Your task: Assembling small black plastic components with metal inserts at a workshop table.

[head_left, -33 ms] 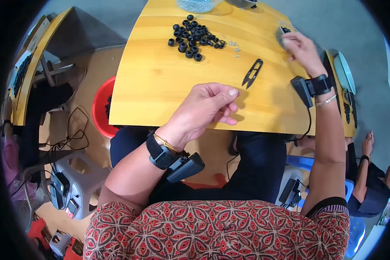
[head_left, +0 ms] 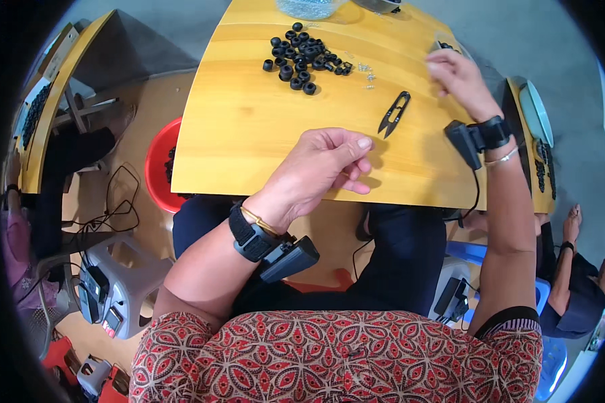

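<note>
Over the table's near edge, my left hand [head_left: 319, 161] is closed in a pinch, thumb against the forefinger. Whatever it may hold is too small to make out. My right hand [head_left: 462, 84] is at the table's right edge, just in front of a small clear container [head_left: 439, 48] with black pieces in it. Its fingers are bent together and slightly blurred, so their contents do not show. Between the hands lie black thread snips [head_left: 394, 114]. A pile of round black beads [head_left: 302, 59] sits farther back, with tiny shiny pieces [head_left: 366, 68] beside it.
A clear tub [head_left: 309, 8] and a dark bowl [head_left: 378, 5] stand at the yellow table's [head_left: 235, 148] far end. Left of it is a red basin [head_left: 160, 176]. A pale green basin [head_left: 535, 114] stands at right. Other people sit on both sides; cables cross the floor.
My right hand has drawn back slightly from the clear container, toward me. My left hand keeps its pinch, nearly still.
</note>
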`<control>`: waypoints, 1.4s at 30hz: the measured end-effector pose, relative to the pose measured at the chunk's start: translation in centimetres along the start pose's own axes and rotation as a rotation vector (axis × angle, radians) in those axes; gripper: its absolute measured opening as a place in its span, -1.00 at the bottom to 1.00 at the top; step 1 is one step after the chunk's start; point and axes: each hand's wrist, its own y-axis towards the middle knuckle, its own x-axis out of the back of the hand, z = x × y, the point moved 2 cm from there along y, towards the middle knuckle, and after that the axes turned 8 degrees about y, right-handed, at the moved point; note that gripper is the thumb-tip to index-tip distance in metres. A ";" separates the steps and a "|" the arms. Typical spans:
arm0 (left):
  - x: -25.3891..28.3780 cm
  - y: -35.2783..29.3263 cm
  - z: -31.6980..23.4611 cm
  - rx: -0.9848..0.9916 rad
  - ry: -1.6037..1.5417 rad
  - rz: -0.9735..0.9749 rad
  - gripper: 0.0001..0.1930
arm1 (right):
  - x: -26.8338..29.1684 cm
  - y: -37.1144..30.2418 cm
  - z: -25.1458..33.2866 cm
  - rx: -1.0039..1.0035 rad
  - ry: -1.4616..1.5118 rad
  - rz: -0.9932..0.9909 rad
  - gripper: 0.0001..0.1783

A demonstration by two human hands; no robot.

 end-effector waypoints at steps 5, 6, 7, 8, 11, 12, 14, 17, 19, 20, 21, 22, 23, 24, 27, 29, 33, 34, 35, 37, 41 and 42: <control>-0.1 0.2 0.1 0.000 0.006 0.025 -0.76 | -6.1 2.5 1.4 0.363 -0.180 0.156 -0.79; 0.0 0.3 0.1 0.001 0.002 0.031 -0.76 | -6.6 3.1 1.5 0.370 -0.220 0.156 -0.80; 0.0 0.3 0.2 0.000 -0.006 0.038 -0.76 | -7.1 3.5 1.7 0.378 -0.260 0.157 -0.81; 0.2 0.3 0.2 -0.002 -0.011 0.043 -0.76 | -7.7 3.9 1.9 0.361 -0.281 0.166 -0.81; 0.5 0.2 0.1 -0.006 -0.038 0.052 -0.76 | -9.2 4.7 2.2 0.306 -0.348 0.193 -0.81; 0.5 0.2 0.2 -0.007 -0.050 0.056 -0.77 | -9.4 4.8 2.1 0.322 -0.382 0.193 -0.81; 0.5 0.3 0.1 -0.007 -0.051 0.059 -0.77 | -9.9 4.9 2.1 0.355 -0.447 0.195 -0.80; 0.4 0.3 0.1 -0.003 -0.058 0.050 -0.78 | -10.3 5.1 1.8 0.434 -0.467 0.207 -0.81; 0.4 0.2 0.1 -0.002 -0.061 0.048 -0.78 | -10.2 5.3 1.5 0.429 -0.497 0.220 -0.84; 0.4 0.2 0.1 -0.003 -0.059 0.051 -0.78 | -10.3 5.2 1.8 0.426 -0.513 0.225 -0.86; 0.5 0.2 0.1 -0.005 -0.057 0.054 -0.79 | -10.2 5.1 2.0 0.383 -0.480 0.226 -0.87; 0.5 0.2 0.2 -0.005 -0.059 0.058 -0.79 | -9.9 5.0 2.3 0.340 -0.448 0.226 -0.87; 0.6 0.1 0.2 -0.006 -0.061 0.055 -0.79 | -9.7 4.7 2.9 0.263 -0.331 0.254 -0.88; 0.7 0.0 0.3 -0.009 -0.066 0.056 -0.79 | -9.4 4.3 3.5 0.182 -0.218 0.270 -0.88; 0.5 0.1 0.3 -0.011 -0.055 0.049 -0.79 | -9.1 3.5 4.2 -0.071 0.258 0.361 -0.85; 0.6 0.2 0.3 -0.027 -0.061 0.068 -0.78 | -9.7 3.3 4.6 -0.090 0.421 0.396 -0.82; 0.5 0.3 0.3 -0.035 -0.060 0.071 -0.78 | -11.4 2.6 6.3 0.002 0.239 0.366 -0.77; 0.5 0.3 0.4 -0.039 -0.068 0.073 -0.79 | -11.7 2.8 6.6 0.032 0.164 0.369 -0.75; 0.6 0.2 0.4 -0.041 -0.076 0.075 -0.79 | -11.9 3.1 7.0 0.061 0.090 0.371 -0.72; 0.6 0.1 0.4 -0.038 -0.078 0.067 -0.79 | -12.6 3.7 7.5 0.249 -0.142 0.325 -0.67; 0.6 0.1 0.5 -0.030 -0.075 0.059 -0.79 | -14.1 4.5 6.9 0.590 -0.292 0.237 -0.67; 0.7 0.1 0.5 -0.030 -0.077 0.057 -0.79 | -14.4 4.4 7.3 0.583 -0.295 0.255 -0.68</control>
